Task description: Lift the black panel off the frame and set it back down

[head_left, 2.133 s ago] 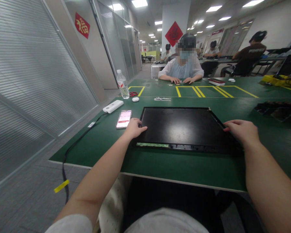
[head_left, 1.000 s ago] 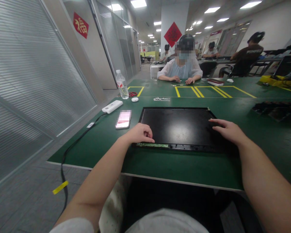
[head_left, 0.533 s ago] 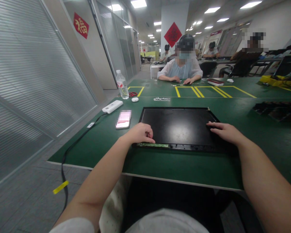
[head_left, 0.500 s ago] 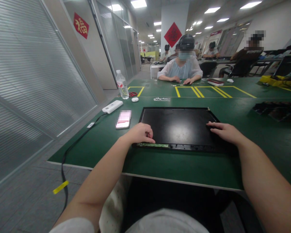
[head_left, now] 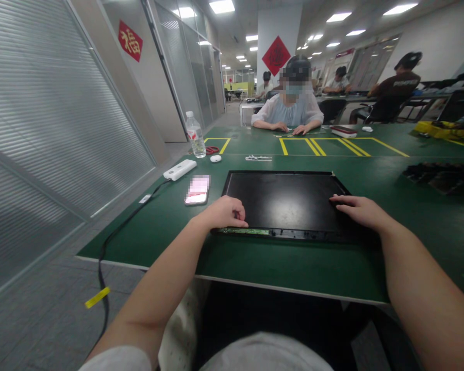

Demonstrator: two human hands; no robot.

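A black flat screen panel [head_left: 286,201] lies on the green table before me, its frame raised at the edges. Along its near edge runs a black strip, with a green circuit board [head_left: 247,231] showing at the left part. My left hand [head_left: 229,212] rests at the near left corner, fingers curled in and thumb laid along the near edge by the board; whatever the fingers may hold is hidden. On the right side, my right hand [head_left: 358,208] lies with its fingers stretched out and apart, touching the panel's right edge.
Left of the panel lie a phone [head_left: 197,190], a white power strip [head_left: 180,169] with a black cable, a water bottle [head_left: 195,135], red-handled scissors [head_left: 212,150] and a small white case [head_left: 215,158]. Dark material [head_left: 444,176] sits at right. A person [head_left: 288,111] sits opposite, hands on the table.
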